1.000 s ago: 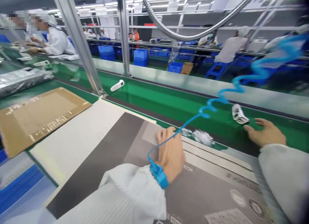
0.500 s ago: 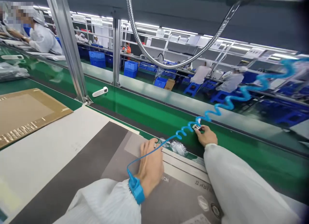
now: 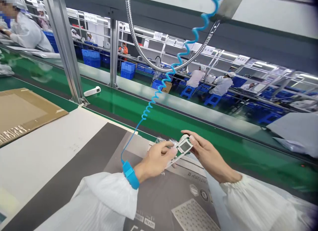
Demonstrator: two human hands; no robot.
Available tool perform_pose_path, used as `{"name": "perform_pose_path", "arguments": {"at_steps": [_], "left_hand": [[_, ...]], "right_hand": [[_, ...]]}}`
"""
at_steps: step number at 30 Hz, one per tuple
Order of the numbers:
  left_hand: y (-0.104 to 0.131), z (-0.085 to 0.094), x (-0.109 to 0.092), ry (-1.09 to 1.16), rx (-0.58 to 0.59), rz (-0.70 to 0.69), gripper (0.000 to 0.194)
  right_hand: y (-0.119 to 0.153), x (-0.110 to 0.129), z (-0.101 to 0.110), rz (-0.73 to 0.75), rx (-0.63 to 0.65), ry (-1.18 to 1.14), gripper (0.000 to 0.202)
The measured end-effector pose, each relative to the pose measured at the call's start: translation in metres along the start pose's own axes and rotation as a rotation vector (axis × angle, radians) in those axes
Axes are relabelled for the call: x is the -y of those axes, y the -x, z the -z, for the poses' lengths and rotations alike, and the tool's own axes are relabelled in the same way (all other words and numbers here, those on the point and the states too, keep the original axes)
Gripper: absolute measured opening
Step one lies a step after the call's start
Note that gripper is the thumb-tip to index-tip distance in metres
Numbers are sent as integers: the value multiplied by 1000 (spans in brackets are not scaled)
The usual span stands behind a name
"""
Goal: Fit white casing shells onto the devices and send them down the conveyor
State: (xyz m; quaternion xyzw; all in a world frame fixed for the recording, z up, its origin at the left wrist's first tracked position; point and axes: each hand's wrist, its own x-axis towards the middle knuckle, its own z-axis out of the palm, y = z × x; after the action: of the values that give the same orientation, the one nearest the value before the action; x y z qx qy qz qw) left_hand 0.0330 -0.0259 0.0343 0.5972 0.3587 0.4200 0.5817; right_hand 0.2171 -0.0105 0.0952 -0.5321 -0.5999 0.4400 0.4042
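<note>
The person's bare left hand (image 3: 157,158) and bare right hand (image 3: 208,154) hold a slim white plastic device with a small rectangular window (image 3: 185,145), tilted above a dark grey printed cardboard sheet (image 3: 154,198). A blue wrist strap (image 3: 130,174) on the left wrist joins a blue coiled cord (image 3: 163,85). Beyond runs a long green belt (image 3: 129,108); another white handheld device (image 3: 92,91) lies on its left part. Brown flat cardboard (image 3: 32,108) lies at the left.

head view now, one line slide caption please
Left hand and right hand hold a small white device above a gray printed surface, a blue strap around the left wrist.
</note>
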Motion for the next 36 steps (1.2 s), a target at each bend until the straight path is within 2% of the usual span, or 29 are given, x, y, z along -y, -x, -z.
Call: {"name": "perform_pose_path", "arguments": {"at_steps": [2, 5, 9, 12, 16, 18, 21, 23, 24, 27, 29, 31, 33, 36], "left_hand": [[1, -3, 1, 50, 76, 36, 38], [4, -4, -1, -49, 21, 27, 27], [6, -2, -5, -171, -35, 12, 24], [6, 1, -8, -286, -79, -11, 27], [8, 5, -8, -399, -115, -76, 26], [6, 6, -6, -401, -124, -83, 23], [-2, 10, 1, -268, -260, 28, 19], [-8, 14, 4, -36, -343, 137, 18], [-9, 16, 4, 106, -342, 163, 20], [-9, 22, -3, 467, -190, 103, 41], [-5, 24, -10, 586, -68, 48, 52], [-1, 24, -17, 649, 48, 30, 56], [2, 23, -21, 696, 138, 23, 58], [3, 19, -25, 736, 235, 22, 64]], "right_hand": [[6, -7, -4, 105, -46, 170, 44], [9, -14, -1, 407, -146, 460, 31], [10, -9, 5, 722, -138, 768, 17], [9, -4, 2, 841, -146, 983, 12], [8, -4, -6, 929, -259, 1175, 4], [11, -3, -12, 956, -273, 1236, 9], [15, -2, -17, 924, -183, 1171, 18], [12, -6, -17, 793, -113, 1000, 18], [7, -10, -16, 680, -106, 918, 18], [-19, -32, -8, 263, -144, 894, 18], [-38, -52, -1, 95, -179, 983, 16], [-48, -71, 7, 47, -226, 1040, 13], [-45, -85, 15, 64, -292, 1060, 20], [-13, -88, 33, 132, -293, 1024, 30]]}}
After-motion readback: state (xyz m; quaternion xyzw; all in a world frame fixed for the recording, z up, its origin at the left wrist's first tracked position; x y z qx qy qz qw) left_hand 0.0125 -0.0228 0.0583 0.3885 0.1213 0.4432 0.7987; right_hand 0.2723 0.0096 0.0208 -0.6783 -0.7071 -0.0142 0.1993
